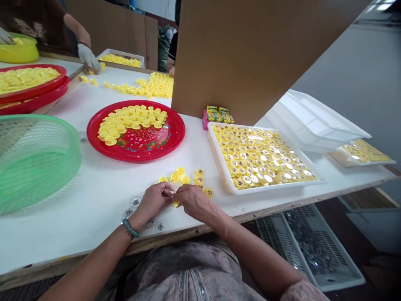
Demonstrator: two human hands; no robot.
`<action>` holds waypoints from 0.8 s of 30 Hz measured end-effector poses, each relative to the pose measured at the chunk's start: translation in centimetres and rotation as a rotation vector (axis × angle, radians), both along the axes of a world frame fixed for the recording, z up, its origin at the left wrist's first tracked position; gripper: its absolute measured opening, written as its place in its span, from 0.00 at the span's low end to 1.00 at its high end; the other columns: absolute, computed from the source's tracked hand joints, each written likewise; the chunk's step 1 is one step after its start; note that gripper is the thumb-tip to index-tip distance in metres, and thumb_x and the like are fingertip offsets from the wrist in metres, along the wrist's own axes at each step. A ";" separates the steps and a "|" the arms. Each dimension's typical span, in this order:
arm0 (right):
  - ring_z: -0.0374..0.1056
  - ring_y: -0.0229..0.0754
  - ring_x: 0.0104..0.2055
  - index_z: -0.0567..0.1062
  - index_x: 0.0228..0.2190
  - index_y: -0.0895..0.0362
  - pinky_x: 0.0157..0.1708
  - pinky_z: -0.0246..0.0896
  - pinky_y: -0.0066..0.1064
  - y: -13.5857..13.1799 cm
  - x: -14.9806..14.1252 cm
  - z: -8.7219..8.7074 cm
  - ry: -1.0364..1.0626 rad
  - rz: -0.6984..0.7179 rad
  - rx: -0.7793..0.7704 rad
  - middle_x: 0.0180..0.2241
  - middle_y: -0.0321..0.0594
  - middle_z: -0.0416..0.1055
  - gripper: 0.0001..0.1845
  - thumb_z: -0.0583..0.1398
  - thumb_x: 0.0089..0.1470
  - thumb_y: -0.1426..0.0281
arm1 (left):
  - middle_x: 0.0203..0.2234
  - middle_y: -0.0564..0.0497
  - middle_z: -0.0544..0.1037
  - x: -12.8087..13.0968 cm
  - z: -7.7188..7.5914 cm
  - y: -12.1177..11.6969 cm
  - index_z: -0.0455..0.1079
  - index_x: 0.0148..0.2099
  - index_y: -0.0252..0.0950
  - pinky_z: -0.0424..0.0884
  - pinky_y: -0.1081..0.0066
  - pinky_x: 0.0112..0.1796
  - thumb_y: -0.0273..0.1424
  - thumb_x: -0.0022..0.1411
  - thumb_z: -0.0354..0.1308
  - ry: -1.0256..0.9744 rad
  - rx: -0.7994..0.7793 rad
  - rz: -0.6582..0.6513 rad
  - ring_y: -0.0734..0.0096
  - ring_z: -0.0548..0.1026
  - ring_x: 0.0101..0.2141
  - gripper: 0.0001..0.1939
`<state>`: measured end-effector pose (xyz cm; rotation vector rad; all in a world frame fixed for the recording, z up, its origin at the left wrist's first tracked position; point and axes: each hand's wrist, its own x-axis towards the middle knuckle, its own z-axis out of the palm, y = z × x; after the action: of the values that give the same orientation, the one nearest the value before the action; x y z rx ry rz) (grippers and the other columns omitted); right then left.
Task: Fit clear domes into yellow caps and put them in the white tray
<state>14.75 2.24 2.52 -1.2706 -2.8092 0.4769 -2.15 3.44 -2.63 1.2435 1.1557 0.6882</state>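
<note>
Both pinched nearly closed, left hand [156, 197] and right hand [194, 202] meet at the table's [90, 228] near side — a yellow piece [176, 204] peeks out beneath them, but whether they grip it I can't tell! Loose yellow discs [185, 180] lie just beyond, clear discs [135, 202] left, a filled white tray [222, 167] right, a red plate [176, 130] farther left.

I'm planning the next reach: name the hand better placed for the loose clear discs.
Probably the left hand: the clear discs lie near its wrist, while the right hand is farther off.
</note>
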 end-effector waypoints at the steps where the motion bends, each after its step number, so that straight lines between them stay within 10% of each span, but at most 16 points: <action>1: 0.64 0.39 0.35 0.75 0.31 0.58 0.33 0.53 0.29 -0.2 0.0 0.1 -0.001 0.008 0.008 0.29 0.40 0.72 0.09 0.56 0.51 0.80 | 0.21 0.52 0.75 0.1 0.0 0.0 0.67 0.34 0.34 0.63 0.73 0.24 0.31 0.42 0.62 0.013 -0.022 -0.009 0.67 0.71 0.23 0.14; 11: 0.58 0.45 0.40 0.72 0.27 0.60 0.37 0.52 0.34 -3.0 1.2 0.3 -0.098 -0.152 0.187 0.33 0.44 0.67 0.04 0.57 0.53 0.76 | 0.29 0.51 0.75 1.2 1.8 -1.8 0.69 0.40 0.36 0.67 0.71 0.27 0.29 0.48 0.58 0.160 0.175 -0.017 0.67 0.73 0.26 0.14; 18: 0.58 0.48 0.40 0.72 0.31 0.60 0.39 0.55 0.36 -3.1 1.9 0.9 -0.065 -0.334 0.254 0.37 0.47 0.66 0.03 0.59 0.51 0.75 | 0.45 0.45 0.70 -2.4 3.9 1.5 0.66 0.49 0.35 0.63 0.62 0.47 0.29 0.56 0.58 0.665 0.802 -0.130 0.58 0.68 0.45 0.18; 24: 0.62 0.41 0.38 0.73 0.35 0.59 0.39 0.57 0.30 -4.0 -2.1 0.0 0.215 -0.039 -0.016 0.33 0.41 0.68 0.07 0.60 0.53 0.71 | 0.37 0.47 0.74 -3.2 2.8 2.4 0.70 0.41 0.34 0.64 0.62 0.45 0.26 0.58 0.56 0.738 0.820 -0.221 0.60 0.69 0.41 0.07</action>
<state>12.62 -1.73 2.47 -1.1945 -2.6044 0.5961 -5.39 5.81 0.17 2.4218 1.3241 0.5547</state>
